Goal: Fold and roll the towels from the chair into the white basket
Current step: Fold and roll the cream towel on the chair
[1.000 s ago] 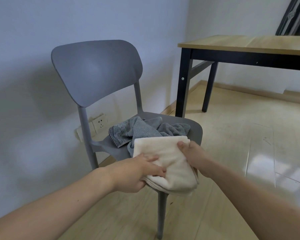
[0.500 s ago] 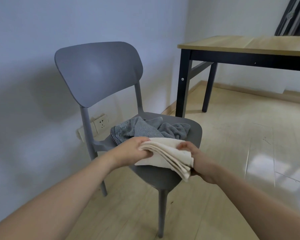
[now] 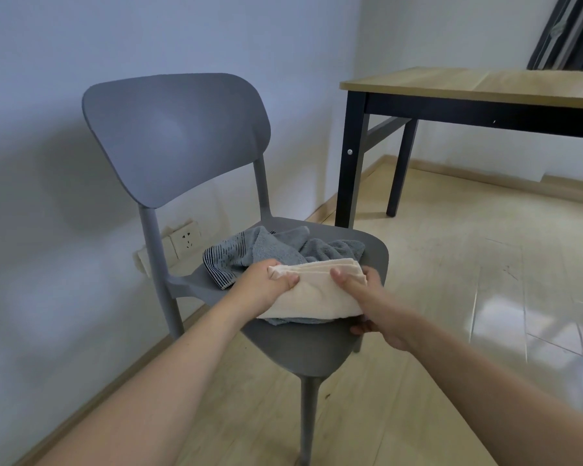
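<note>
Since half a second ago we have brought the folded cream terry towel back down flat onto the seat, where before we held it tilted up with its layered edge toward us; a second ago it hung over the near edge of the seat.

Behind everything stands the pale blue-white wall, and under it the glossy light wooden floor. At the far right is a wooden-topped table with a black frame and legs. In the middle stands the grey moulded plastic chair, its back to the left and far side.

On the seat lies a crumpled grey towel with a dark striped border, spread across the far half. The cream towel rests on top of its near part, folded into a thick rectangle with stacked edges along the far side.

Our left hand grips the left end of the cream towel, thumb on top and fingers curled under the fold. Our right hand holds the right end, thumb pressing on the top face and fingers wrapped round the right edge and beneath.

Low on the wall, left of the chair, is a white double socket plate.
</note>
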